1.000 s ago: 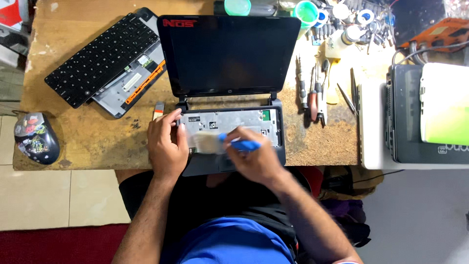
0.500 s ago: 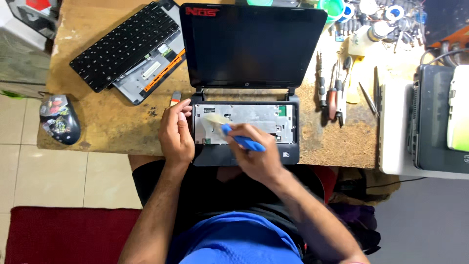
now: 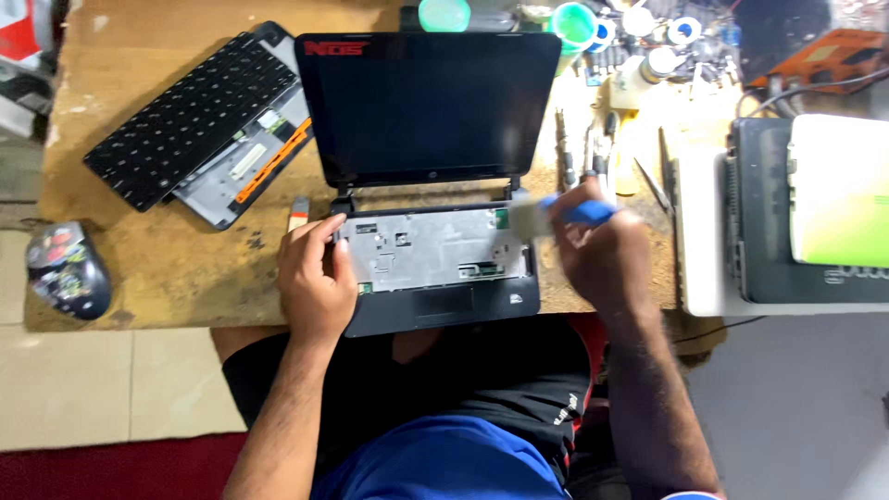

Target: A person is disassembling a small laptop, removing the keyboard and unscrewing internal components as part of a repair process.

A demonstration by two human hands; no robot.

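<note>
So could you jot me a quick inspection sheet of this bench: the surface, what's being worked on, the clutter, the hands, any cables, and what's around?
Surface: worn wooden table, scuffed and stained.
Job's things: small black laptop open, keyboard removed, grey inner tray exposed; blue-handled brush at its right edge.
Clutter: detached keyboard lying on a grey panel, patterned mouse, hand tools, green tubs.
Hands: left hand resting on the laptop base's left side; right hand in a closed grip on the brush.
Cables: dark cable at upper right.
Surroundings: stacked laptops to the right, tiled floor, red mat.
</note>
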